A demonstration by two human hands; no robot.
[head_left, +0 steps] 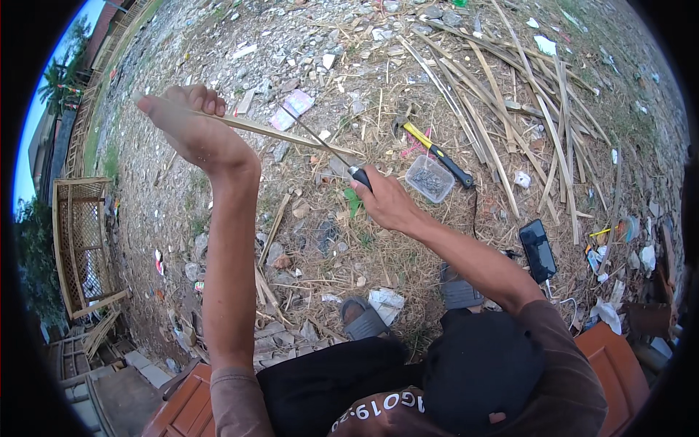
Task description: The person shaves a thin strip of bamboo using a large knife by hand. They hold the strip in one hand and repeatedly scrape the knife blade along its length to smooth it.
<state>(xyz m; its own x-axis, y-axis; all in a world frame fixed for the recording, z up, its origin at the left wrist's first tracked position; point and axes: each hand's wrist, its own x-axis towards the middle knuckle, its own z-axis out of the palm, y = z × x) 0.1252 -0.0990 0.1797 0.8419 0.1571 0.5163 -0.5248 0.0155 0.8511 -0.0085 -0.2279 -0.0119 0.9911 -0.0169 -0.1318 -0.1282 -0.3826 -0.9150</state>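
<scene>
Right hand [384, 200] fingers grip a knife [331, 151], shaving the bamboo strip [255, 127] that left hand [191, 124] fingers clamp level.

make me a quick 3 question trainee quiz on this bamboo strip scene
1. True or false: the left hand grips one end of the bamboo strip.
2. What does the right hand hold? A) the hammer B) a knife with a black handle C) the phone
3. Fill in: the small clear box of nails sits right beside the yellow and black ____.

Key
1. True.
2. B: the knife has its blade laid across the strip; the phone lies on the ground.
3. Hammer.
</scene>
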